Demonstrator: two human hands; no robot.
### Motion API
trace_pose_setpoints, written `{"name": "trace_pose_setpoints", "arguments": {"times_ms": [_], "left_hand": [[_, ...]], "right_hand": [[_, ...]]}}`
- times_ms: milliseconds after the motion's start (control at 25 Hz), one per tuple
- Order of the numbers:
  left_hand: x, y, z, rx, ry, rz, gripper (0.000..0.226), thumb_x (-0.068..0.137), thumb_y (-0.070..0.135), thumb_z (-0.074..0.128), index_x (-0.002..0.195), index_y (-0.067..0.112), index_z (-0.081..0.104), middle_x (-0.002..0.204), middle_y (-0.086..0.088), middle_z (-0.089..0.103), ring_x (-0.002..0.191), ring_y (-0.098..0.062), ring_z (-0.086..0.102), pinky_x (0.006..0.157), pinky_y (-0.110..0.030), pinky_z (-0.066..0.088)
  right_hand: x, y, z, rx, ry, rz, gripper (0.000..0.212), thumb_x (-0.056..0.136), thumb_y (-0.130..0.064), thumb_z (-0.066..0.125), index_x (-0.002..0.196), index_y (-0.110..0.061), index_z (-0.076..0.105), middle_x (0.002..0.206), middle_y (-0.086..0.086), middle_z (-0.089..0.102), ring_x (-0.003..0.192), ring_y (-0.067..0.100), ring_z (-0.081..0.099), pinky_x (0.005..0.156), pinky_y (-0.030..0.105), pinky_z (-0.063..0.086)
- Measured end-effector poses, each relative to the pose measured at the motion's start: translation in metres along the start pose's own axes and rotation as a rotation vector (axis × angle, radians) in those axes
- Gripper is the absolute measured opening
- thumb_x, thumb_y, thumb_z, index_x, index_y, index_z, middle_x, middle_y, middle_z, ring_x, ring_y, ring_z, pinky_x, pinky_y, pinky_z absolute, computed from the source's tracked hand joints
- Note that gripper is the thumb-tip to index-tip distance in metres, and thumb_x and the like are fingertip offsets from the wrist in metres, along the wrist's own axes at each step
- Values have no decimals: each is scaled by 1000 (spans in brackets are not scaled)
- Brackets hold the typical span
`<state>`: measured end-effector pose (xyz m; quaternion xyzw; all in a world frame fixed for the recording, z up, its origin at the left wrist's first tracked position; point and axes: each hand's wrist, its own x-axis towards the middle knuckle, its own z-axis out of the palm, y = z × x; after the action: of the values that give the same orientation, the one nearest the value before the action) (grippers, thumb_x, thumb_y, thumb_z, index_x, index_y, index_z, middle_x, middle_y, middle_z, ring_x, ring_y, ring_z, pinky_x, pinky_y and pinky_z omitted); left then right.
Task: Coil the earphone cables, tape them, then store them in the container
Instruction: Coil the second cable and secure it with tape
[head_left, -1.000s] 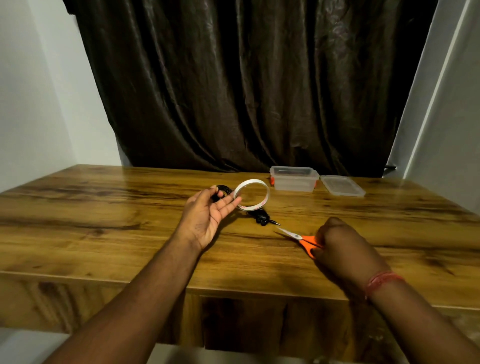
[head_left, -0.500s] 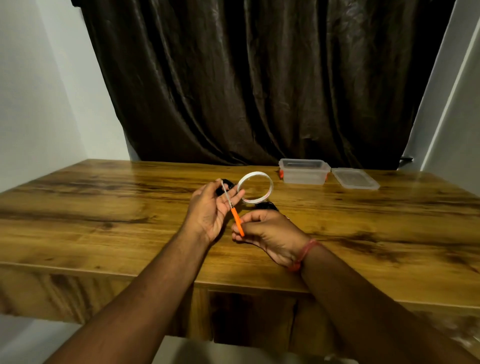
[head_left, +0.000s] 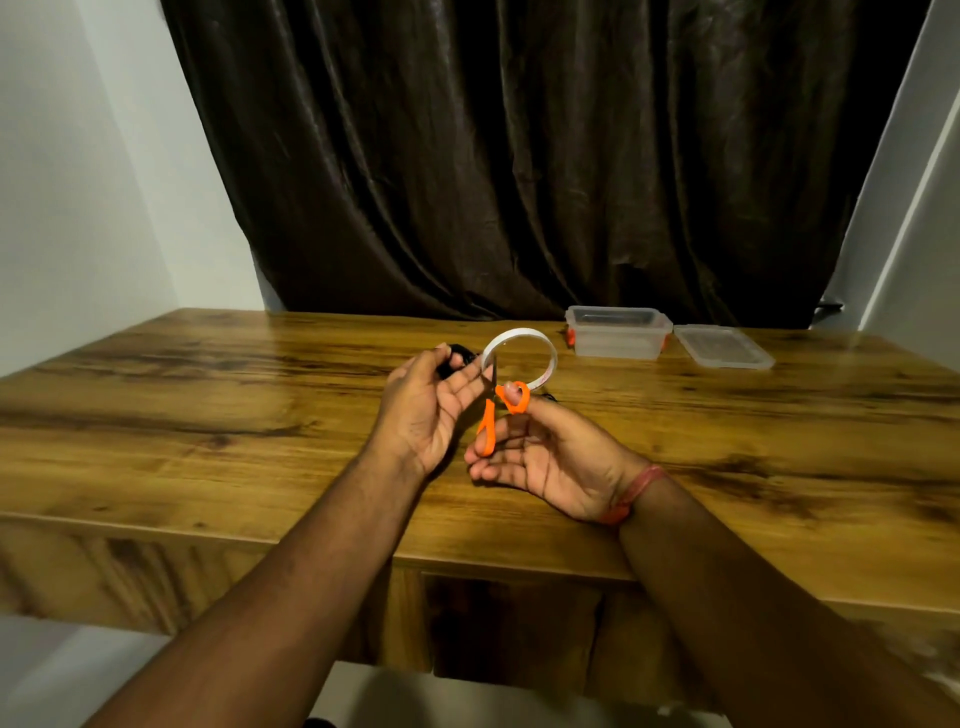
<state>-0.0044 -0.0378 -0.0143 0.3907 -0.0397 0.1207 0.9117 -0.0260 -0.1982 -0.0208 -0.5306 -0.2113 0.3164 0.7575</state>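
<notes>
One coiled black earphone cable (head_left: 453, 358), pinched in left hand (head_left: 427, 410) above the table (head_left: 208, 415). One white tape roll (head_left: 519, 358) beside it. Right hand (head_left: 545, 457) grips one orange scissors (head_left: 498, 415). One clear container (head_left: 618, 332), contents unclear; one lid (head_left: 722, 347) alongside.

Right hand (head_left: 540, 457) turned palm-up, scissors (head_left: 493, 410) raised upright beside tape roll (head_left: 519, 358).

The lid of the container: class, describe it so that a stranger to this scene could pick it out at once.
Start at the wooden table and look to its far edge, in front of the dark curtain. There stands a clear plastic container with orange clips; the lid lies flat on the table just right of it. Unlike the tub, it is shallow and flat, with no orange on it.
</notes>
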Motion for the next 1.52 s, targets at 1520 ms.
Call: {"name": "trace_pose_setpoints", "arguments": {"times_ms": [1520], "left_hand": [[-11,-1,8,116,-42,-57,18,102,6,45,86,4,54,84,-15,59,106,-37,68,95,-54,53]], "right_hand": [[-104,-49,-87,-1542,716,282,28,96,-32,57,89,-8,69,90,7,58,73,16,56,66,28,42]]}}
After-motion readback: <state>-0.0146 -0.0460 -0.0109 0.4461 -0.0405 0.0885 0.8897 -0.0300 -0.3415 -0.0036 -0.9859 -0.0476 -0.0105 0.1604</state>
